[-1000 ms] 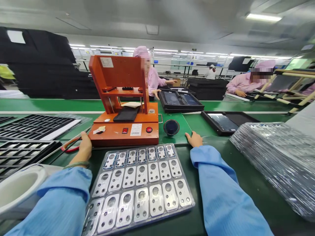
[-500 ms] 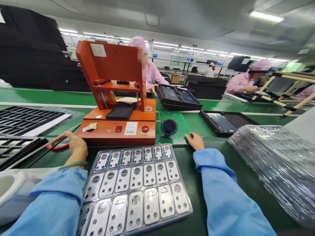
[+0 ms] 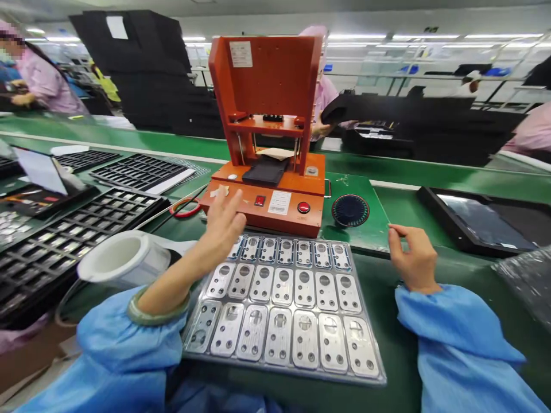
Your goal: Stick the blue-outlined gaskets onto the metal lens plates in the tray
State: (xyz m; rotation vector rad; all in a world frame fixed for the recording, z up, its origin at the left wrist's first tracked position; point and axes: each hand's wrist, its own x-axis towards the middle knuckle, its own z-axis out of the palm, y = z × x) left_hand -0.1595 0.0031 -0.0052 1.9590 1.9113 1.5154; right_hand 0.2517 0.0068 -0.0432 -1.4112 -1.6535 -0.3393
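My left hand is open, fingers spread, above the front left corner of an orange press. Nothing shows in its grasp. Below it lies a clear plastic tray with rows of silver metal plates, each with one large round hole or window and small holes. To the right of the tray, my right hand is closed, thumb and forefinger pinched at the corner of a green mat. Whatever lies between those fingertips is too small to make out. A round black dish-shaped object stands between the press and this hand.
Left are a white tape roll, red-handled scissors and black gridded trays. Right are a black box with a dark panel and stacked clear plastic trays. Co-workers in pink stand across the bench, one behind the press.
My view has turned left, shifting the scene rightward. My left hand has moved from beside the scissors to the front of the press, its fingers spreading. My right hand stays near the mat corner.
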